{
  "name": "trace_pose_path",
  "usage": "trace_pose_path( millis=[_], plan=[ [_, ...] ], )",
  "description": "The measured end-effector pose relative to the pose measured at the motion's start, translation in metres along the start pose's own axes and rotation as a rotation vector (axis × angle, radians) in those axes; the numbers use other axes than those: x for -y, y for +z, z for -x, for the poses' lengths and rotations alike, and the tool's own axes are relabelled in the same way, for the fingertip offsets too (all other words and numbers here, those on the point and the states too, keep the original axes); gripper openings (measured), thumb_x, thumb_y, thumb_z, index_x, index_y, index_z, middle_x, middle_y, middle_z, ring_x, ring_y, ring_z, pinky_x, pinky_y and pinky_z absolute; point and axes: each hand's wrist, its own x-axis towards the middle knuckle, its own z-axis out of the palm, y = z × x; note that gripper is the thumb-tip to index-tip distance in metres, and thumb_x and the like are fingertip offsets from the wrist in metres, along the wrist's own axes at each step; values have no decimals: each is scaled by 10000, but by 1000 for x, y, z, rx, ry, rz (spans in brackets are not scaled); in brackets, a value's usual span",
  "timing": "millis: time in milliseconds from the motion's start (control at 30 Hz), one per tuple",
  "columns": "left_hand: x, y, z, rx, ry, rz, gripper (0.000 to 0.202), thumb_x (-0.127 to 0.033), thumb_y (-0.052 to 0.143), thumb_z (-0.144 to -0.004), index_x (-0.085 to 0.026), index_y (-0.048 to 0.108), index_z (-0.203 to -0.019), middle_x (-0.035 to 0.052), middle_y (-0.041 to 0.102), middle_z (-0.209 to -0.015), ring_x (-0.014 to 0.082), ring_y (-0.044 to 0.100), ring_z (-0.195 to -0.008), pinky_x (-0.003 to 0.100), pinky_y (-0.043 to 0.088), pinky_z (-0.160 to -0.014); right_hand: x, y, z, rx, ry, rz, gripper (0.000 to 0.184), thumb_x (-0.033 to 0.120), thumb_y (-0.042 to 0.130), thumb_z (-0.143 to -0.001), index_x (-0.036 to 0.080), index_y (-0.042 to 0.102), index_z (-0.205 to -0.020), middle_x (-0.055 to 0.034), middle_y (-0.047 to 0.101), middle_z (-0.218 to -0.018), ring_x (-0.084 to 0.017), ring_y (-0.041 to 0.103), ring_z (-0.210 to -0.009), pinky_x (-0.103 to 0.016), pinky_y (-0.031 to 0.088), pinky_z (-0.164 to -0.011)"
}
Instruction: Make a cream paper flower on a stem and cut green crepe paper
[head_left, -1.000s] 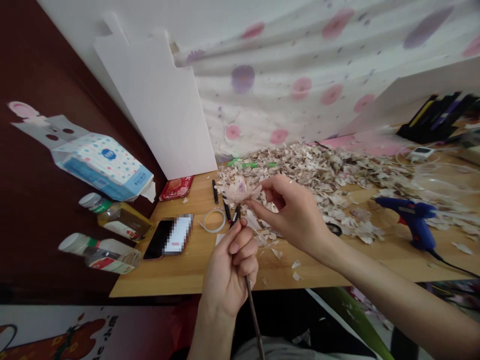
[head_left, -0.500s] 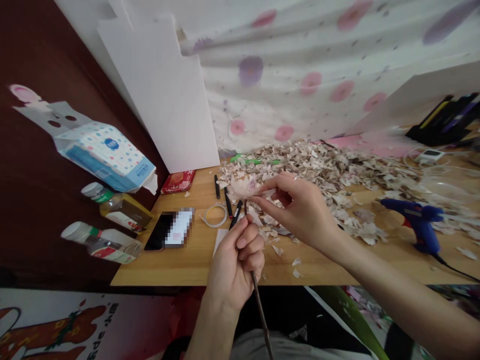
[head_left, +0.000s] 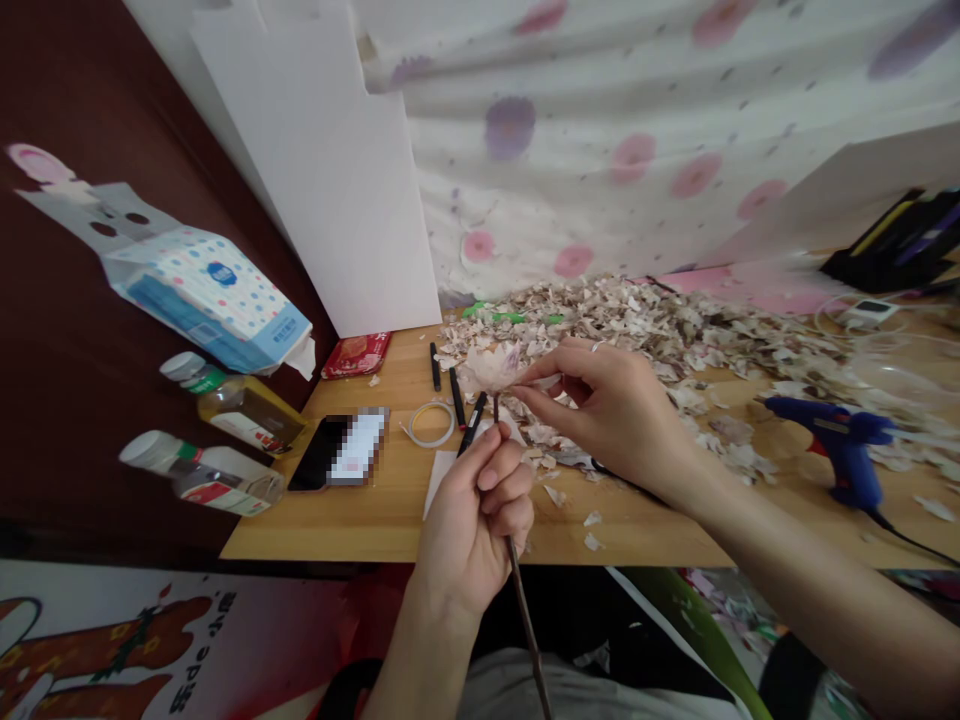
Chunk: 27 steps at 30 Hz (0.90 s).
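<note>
My left hand (head_left: 480, 510) is wrapped round a thin brown twig (head_left: 527, 615), which slants from my lap up past the table's front edge. At the twig's upper end sits a pale, whitish flower (head_left: 489, 368) of thin petals with a faint purple mark. My right hand (head_left: 600, 400), with a ring on one finger, pinches at the flower's right side between thumb and forefinger; a petal seems to be in the pinch. Behind both hands spreads a heap of dry, whitish petals (head_left: 645, 325) on the wooden table.
A blue glue gun (head_left: 844, 440) lies at the right with its cord. On the left are a phone (head_left: 330, 452), a tape ring (head_left: 429, 425), black pens (head_left: 457, 398) and a red packet (head_left: 356, 355). Two bottles (head_left: 240, 410) and a hanging tissue pack (head_left: 217, 295) flank the table.
The view has shifted slightly. Both hands keep nearly the same grip and place at the flower and twig.
</note>
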Motion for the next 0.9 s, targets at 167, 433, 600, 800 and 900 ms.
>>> trace_pose_path(
  millis=[167,433,600,800,900],
  plan=[
    [-1,1,1,-16,4,9,479,-188,234,-1068,-78,594,-772,-100,312,-481,9,304,-343,116,129,-301,0,0,-1,-11,-15,33,11,146,747,-824,154,743,-830,25,583,-669,-94,408,-502,-242,311,-511],
    [0,1,0,-1,-4,24,466,-181,246,-1064,-69,597,-778,-98,310,-493,7,300,-351,113,112,-309,2,-1,-2,-9,-33,69,7,149,737,-834,145,742,-831,12,580,-691,-111,452,-542,-253,330,-537],
    [0,-1,0,25,-11,51,449,-171,265,-1059,-61,604,-785,-98,302,-500,10,308,-354,117,118,-314,0,-2,-1,-14,-21,77,77,190,759,-828,153,720,-882,25,578,-691,-107,463,-532,-249,322,-521],
    [-1,0,0,8,-7,41,467,-170,259,-1059,-61,608,-769,-98,297,-496,10,301,-347,117,115,-307,0,0,-1,-40,-56,93,155,197,766,-823,131,683,-937,22,567,-709,-110,466,-540,-247,321,-530],
    [-1,1,1,4,-7,29,474,-174,256,-1061,-64,607,-763,-98,300,-491,9,301,-343,116,119,-306,1,0,-2,-34,-71,124,148,185,762,-825,122,686,-935,18,558,-714,-114,460,-543,-253,330,-548]
  ],
)
